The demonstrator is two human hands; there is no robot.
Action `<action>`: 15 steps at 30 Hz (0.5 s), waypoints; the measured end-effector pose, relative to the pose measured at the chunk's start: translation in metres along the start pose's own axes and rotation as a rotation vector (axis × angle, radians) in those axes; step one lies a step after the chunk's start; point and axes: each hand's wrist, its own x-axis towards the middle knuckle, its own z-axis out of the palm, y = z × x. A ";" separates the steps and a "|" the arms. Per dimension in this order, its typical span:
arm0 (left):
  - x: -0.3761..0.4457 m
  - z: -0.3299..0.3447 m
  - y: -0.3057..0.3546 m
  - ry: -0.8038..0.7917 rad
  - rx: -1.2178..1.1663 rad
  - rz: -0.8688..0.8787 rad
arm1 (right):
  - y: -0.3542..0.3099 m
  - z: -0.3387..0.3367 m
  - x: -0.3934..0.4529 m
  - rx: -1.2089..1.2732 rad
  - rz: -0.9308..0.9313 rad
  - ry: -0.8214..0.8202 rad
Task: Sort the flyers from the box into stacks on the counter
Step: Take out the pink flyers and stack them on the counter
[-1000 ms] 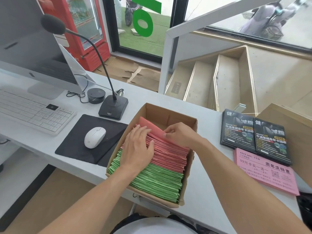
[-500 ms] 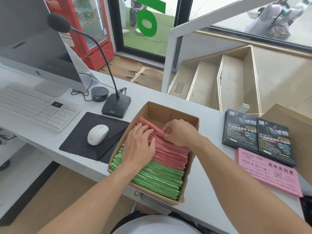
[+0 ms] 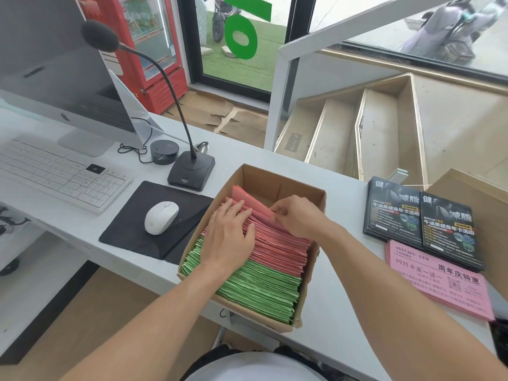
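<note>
While the open brown cardboard box [image 3: 277,180] sits on the white counter [image 3: 343,298], both bare hands work inside it. The left hand [image 3: 226,239] lies flat, fingers spread wide, pressing the upright red paper flyers [image 3: 277,248] back toward the green paper flyers [image 3: 258,290] at the near end. The right hand [image 3: 298,215] pinches the top edge of what seems a single red sheet, though several may be caught. Two black glossy flyer stacks [image 3: 420,221] and a pink flyer stack [image 3: 439,281] lie right of the box.
</note>
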 end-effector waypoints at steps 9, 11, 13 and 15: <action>0.000 0.002 -0.003 0.013 -0.048 0.000 | -0.010 0.004 -0.008 -0.176 -0.028 0.083; -0.001 0.002 -0.004 0.017 -0.091 -0.010 | -0.012 0.005 -0.007 -0.225 -0.020 0.135; -0.003 -0.001 -0.004 0.045 -0.195 -0.043 | -0.011 0.004 -0.008 -0.225 -0.005 0.145; -0.004 -0.010 -0.001 0.166 -0.363 -0.047 | -0.009 0.005 -0.013 -0.238 -0.001 0.174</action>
